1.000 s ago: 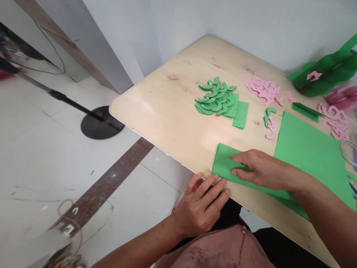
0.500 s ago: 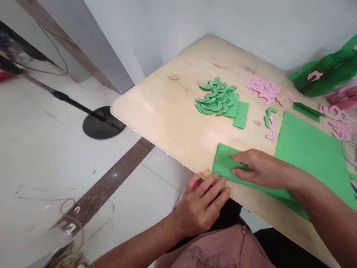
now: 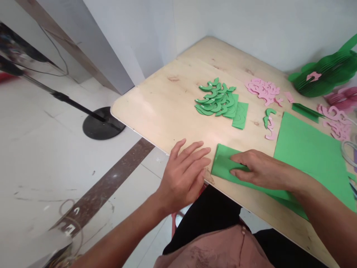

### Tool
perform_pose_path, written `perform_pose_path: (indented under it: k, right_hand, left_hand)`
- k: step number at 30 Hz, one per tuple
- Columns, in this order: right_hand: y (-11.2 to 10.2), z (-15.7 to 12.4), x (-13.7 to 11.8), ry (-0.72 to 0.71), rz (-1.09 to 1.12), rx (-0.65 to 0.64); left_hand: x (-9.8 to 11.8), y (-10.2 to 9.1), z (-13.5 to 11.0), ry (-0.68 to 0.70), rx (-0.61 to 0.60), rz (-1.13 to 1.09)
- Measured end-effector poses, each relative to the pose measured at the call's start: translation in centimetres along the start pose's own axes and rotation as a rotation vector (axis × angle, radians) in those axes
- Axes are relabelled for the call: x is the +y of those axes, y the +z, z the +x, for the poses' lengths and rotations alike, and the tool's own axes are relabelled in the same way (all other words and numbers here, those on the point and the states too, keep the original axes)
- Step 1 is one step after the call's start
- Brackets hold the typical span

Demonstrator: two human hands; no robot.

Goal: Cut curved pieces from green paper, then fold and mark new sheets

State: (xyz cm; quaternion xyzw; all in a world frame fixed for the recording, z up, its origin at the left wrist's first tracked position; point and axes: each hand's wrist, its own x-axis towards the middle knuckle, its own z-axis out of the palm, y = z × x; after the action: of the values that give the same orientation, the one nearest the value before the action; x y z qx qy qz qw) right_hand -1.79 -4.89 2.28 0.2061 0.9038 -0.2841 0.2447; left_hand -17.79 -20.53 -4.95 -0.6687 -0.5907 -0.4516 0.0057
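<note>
A folded strip of green paper [image 3: 223,162] lies at the near edge of the table. My right hand [image 3: 259,169] rests on it and holds it down, thumb and forefinger on the strip with a gap between them; its other fingers are mostly hidden. A large green sheet [image 3: 309,152] extends behind that wrist, and I cannot tell whether the strip joins it. My left hand [image 3: 185,173] is over the table edge, left of the strip and apart from it, fingers spread with nothing in them.
Cut green paper shapes [image 3: 216,98] are heaped on the table [image 3: 158,100], with pink cut-outs [image 3: 263,90] farther right. A green paper fan decoration [image 3: 326,74] stands by the wall. A roll of tape [image 3: 347,152] sits at the right edge. A black stand base [image 3: 103,123] is on the floor.
My left hand has lifted from the table edge beside the strip and moved left and up, its fingers spreading. The right hand and the green paper have stayed put.
</note>
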Motion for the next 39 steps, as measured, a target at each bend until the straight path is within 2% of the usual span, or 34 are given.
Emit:
perform_pose_path:
  k: [6, 10, 17, 32, 39]
  right_hand:
    - [0.1, 0.0, 0.0, -0.016, 0.015, 0.007]
    - [0.1, -0.1, 0.0, -0.032, 0.009, 0.017]
    - [0.0, -0.1, -0.2, -0.017, 0.008, 0.020]
    - [-0.1, -0.1, -0.2, -0.008, 0.016, 0.001]
    - [0.1, -0.1, -0.2, -0.020, 0.008, 0.012]
  left_hand:
    - [-1.9, -0.9, 2.6, 0.159, -0.300, 0.081]
    - [-2.7, -0.5, 3.1, 0.233, -0.409, 0.102]
    - [-3.6, -0.1, 2.7, 0.279, -0.433, 0.114]
    - [-3.9, -0.1, 3.0, 0.435, -0.438, 0.216]
    - [-4.1, 0.0, 2.8, 0.430, -0.441, 0.176]
